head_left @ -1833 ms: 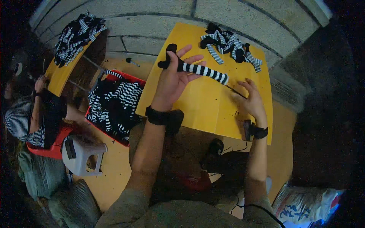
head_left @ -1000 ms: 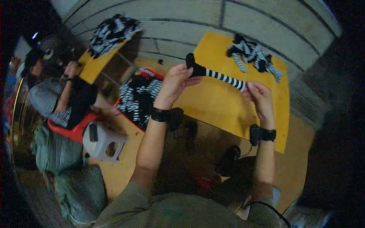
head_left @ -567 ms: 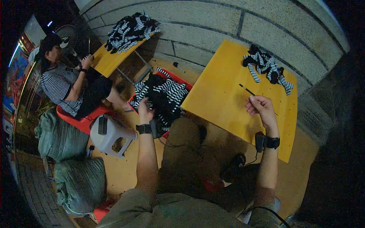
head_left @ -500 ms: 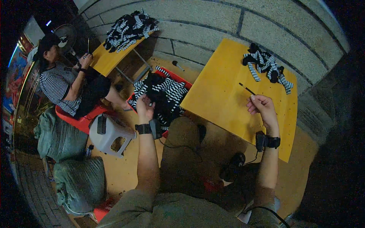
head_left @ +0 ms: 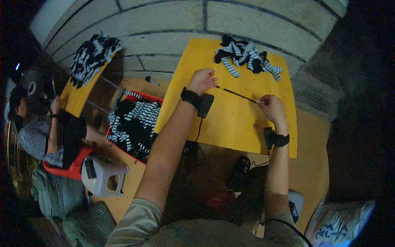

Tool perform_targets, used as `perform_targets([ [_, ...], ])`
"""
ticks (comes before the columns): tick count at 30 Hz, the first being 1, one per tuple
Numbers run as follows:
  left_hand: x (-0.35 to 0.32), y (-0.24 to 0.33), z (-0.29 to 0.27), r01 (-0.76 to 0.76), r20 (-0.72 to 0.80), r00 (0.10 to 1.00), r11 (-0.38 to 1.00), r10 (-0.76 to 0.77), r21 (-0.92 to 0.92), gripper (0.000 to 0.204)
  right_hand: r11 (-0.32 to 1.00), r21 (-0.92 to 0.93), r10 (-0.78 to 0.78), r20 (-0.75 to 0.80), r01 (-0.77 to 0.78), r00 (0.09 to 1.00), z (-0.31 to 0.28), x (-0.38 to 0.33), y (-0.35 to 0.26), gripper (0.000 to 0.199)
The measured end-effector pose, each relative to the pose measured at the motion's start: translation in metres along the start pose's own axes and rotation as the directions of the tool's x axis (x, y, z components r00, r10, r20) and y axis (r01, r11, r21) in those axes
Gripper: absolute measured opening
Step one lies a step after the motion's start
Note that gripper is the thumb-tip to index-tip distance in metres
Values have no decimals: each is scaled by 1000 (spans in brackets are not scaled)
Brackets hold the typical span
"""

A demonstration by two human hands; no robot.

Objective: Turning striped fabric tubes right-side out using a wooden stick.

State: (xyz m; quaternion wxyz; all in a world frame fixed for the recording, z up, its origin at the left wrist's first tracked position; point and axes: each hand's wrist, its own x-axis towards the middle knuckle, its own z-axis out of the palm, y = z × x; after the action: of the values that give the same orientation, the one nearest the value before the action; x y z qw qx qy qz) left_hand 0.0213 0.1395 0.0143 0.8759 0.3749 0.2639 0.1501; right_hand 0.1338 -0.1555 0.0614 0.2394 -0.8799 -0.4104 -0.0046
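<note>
A thin dark rod point(head_left: 236, 94) stretches between my hands above the yellow table. My right hand point(head_left: 272, 108) pinches its right end. My left hand point(head_left: 202, 81) is curled at the rod's far left end, its fingertips meeting the tip; anything else small inside those fingers is hidden. Beyond both hands, a loose pile of black and white striped knit pieces point(head_left: 247, 57) lies at the table's far edge. More striped pieces point(head_left: 133, 119) fill a red bin point(head_left: 131, 156) left of the table.
Another person point(head_left: 43, 140) in a striped top sits at the far left by a second yellow table point(head_left: 70, 101) heaped with striped pieces point(head_left: 94, 57). A grey plastic stool point(head_left: 98, 181) and green sacks point(head_left: 53, 189) stand lower left. A block wall point(head_left: 247, 20) runs behind the tables.
My left hand has moved from over the red bin to the rod's tip above the table. More of the rod shows now. The view has shifted toward the right.
</note>
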Motion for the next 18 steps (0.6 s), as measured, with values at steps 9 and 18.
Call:
perform_targets([
  [9,114,-32,47,-288,276,905,-12,324,958,32,960,252,94,124,-123,988,-18,-5,-3,29],
  [18,49,4,59,-307,98,948,798,302,519,25,975,199,83,105,-102,991,-16,-13,9,32],
])
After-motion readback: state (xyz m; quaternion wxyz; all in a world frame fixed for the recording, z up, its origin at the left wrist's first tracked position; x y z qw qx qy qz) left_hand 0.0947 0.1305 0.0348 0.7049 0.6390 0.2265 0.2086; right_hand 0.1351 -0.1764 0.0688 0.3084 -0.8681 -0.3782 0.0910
